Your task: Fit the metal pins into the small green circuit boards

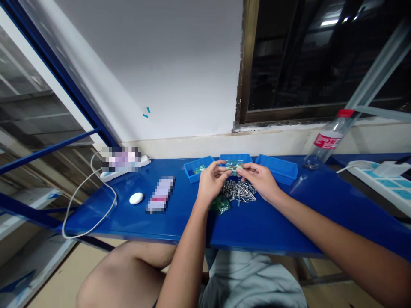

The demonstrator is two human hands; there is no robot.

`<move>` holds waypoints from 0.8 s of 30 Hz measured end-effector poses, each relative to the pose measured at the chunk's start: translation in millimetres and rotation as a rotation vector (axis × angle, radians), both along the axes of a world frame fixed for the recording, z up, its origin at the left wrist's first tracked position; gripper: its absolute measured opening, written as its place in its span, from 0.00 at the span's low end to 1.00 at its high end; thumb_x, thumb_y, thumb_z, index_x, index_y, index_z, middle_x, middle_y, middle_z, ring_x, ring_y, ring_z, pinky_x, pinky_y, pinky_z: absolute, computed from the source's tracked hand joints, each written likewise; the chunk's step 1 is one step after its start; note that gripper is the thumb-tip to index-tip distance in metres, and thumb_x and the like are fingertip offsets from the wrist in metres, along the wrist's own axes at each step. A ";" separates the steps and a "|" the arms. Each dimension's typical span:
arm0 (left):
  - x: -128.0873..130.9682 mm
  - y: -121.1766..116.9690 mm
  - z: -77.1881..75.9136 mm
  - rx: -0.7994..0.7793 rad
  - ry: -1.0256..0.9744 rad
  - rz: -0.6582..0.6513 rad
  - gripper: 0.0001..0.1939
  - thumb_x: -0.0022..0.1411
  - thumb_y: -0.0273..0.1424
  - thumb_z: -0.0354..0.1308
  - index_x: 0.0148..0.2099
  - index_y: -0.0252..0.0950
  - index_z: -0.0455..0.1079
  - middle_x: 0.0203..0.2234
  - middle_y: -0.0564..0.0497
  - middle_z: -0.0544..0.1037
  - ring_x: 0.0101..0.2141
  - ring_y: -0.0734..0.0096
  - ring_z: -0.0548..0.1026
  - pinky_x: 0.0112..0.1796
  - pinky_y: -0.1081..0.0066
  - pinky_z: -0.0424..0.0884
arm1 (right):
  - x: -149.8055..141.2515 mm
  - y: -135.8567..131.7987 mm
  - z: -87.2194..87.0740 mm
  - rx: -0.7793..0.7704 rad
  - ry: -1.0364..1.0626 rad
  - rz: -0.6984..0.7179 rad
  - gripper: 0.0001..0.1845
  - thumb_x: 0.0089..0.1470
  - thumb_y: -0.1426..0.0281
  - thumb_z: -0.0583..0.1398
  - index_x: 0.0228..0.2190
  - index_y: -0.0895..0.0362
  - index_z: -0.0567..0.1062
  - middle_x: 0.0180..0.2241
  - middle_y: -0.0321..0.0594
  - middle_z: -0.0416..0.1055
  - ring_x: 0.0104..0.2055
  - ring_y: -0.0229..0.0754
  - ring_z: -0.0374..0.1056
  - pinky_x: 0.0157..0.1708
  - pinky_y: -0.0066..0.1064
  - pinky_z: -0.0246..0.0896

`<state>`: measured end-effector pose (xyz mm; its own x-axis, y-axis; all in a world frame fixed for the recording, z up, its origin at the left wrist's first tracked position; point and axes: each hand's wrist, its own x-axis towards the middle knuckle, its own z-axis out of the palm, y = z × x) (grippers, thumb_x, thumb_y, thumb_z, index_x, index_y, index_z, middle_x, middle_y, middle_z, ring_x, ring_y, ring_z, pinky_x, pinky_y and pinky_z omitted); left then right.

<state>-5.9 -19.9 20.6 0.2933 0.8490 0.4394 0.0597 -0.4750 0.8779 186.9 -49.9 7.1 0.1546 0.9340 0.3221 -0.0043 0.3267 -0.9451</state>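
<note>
Sits at a blue tabletop (272,226), with a bare knee (105,273) and grey cloth (253,278) below its near edge. Holds a small clear plastic packet (234,164) between both hands, in front of the middle blue bin (234,156). Pinches the packet's left end with the left hand (212,177), thumb to curled fingers; pinches its right end with the right hand (256,176), thumb to fingers as well, grip narrow on both sides. Cannot tell just what lies inside the packet, partly covered by fingertips. Has a loose heap of silver blind rivets (241,192) between the forearms, nearer than the packet, and crumpled green plastic film (222,205) beside the heap, just by the left wrist. Shows green-tinted pieces in the left blue bin (192,176), angled beside the middle one, and the right blue bin (281,172) slanting on the other side. Includes, farther left, a white rounded case (136,198), a blurred-out oblong item (160,194) near it and a white cable (91,235) curving over the tabletop's edge. Includes, to the right, a clear bottle (327,141) with a red cap, tilted in view, and a white power strip (382,184).
</note>
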 end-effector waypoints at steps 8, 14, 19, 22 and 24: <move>3.3 -10.6 9.9 0.102 0.100 -0.015 0.18 0.64 0.43 0.68 0.50 0.36 0.79 0.44 0.42 0.84 0.42 0.61 0.84 0.46 0.60 0.83 | -2.2 -5.5 1.6 0.090 -0.024 -0.003 0.19 0.52 0.55 0.72 0.39 0.53 0.76 0.35 0.40 0.77 0.32 0.42 0.76 0.27 0.31 0.73; 3.1 -7.1 4.8 0.105 0.079 0.000 0.15 0.67 0.39 0.66 0.50 0.36 0.79 0.47 0.42 0.84 0.44 0.58 0.84 0.49 0.58 0.81 | -7.6 -11.0 1.5 0.164 -0.192 0.077 0.15 0.56 0.57 0.69 0.41 0.53 0.81 0.46 0.45 0.75 0.45 0.48 0.77 0.36 0.37 0.80; 2.1 -1.7 1.7 0.055 0.009 0.023 0.13 0.67 0.37 0.65 0.49 0.36 0.77 0.44 0.44 0.85 0.41 0.59 0.84 0.48 0.59 0.81 | -0.2 -0.5 -6.0 0.101 -0.090 -0.069 0.21 0.54 0.56 0.71 0.45 0.53 0.77 0.40 0.43 0.77 0.43 0.46 0.76 0.32 0.33 0.78; 3.0 -1.9 1.6 0.040 0.018 0.010 0.16 0.66 0.37 0.66 0.52 0.35 0.76 0.42 0.43 0.85 0.40 0.62 0.84 0.45 0.62 0.81 | 3.7 3.9 -6.6 0.101 -0.071 -0.055 0.25 0.51 0.55 0.72 0.47 0.53 0.79 0.43 0.44 0.79 0.45 0.48 0.76 0.34 0.35 0.78; 3.5 -2.7 1.7 0.035 0.039 0.009 0.17 0.65 0.37 0.67 0.53 0.34 0.76 0.40 0.44 0.85 0.39 0.63 0.84 0.44 0.63 0.81 | 3.8 3.5 -5.0 0.091 -0.070 0.002 0.23 0.51 0.54 0.72 0.43 0.54 0.81 0.43 0.44 0.80 0.42 0.48 0.76 0.34 0.36 0.78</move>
<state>-2.4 -22.6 22.3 0.3032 0.8358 0.4577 0.0976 -0.5050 0.8576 190.7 -46.4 2.0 0.1270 0.9005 0.4159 0.0605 0.4114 -0.9094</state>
